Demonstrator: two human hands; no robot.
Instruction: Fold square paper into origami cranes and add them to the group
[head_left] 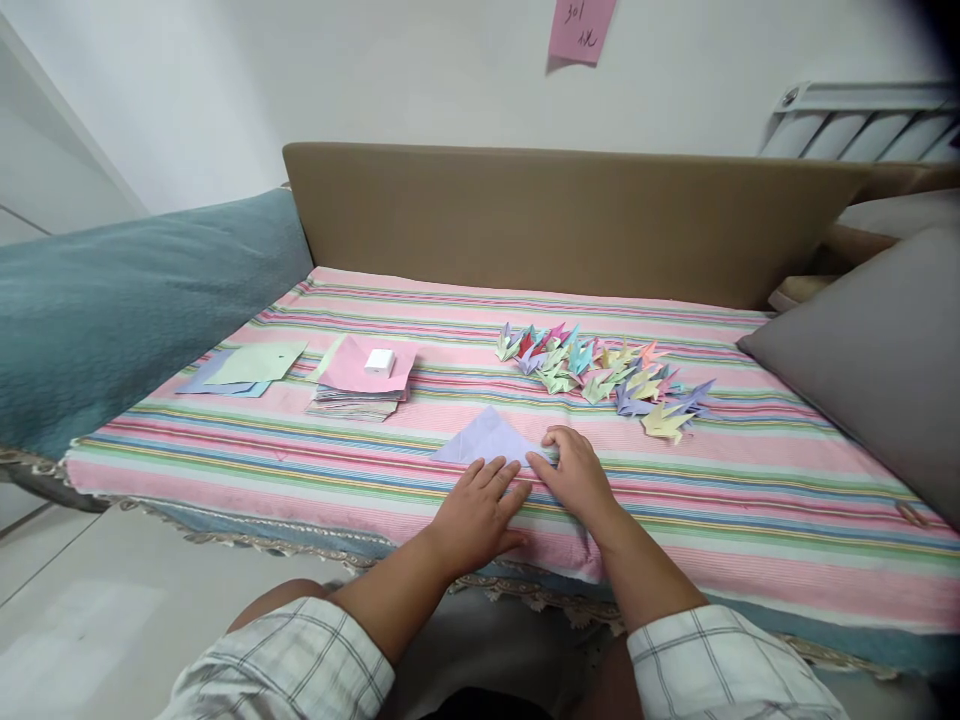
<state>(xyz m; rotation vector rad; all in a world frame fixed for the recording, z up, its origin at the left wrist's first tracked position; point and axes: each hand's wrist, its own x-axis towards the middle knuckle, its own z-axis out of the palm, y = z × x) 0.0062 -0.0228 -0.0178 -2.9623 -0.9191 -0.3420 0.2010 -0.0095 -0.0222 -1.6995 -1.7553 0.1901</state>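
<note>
A lavender paper sheet [489, 438], folded into a triangle, lies on the striped cloth [450, 330] near its front edge. My left hand [478, 512] rests flat on the paper's lower edge with its fingers stretched out. My right hand [574, 470] presses on the paper's right corner, fingers bent down onto it. Behind the right hand lies a heap of several folded paper cranes [600, 372] in mixed pastel colours.
A stack of coloured paper [360, 385] with a small white box [379, 362] on top lies at the left, with loose green and blue sheets [244, 368] beside it. A teal blanket [112, 310] lies at the left, a grey cushion [877, 350] at the right, a tan backboard [562, 215] behind.
</note>
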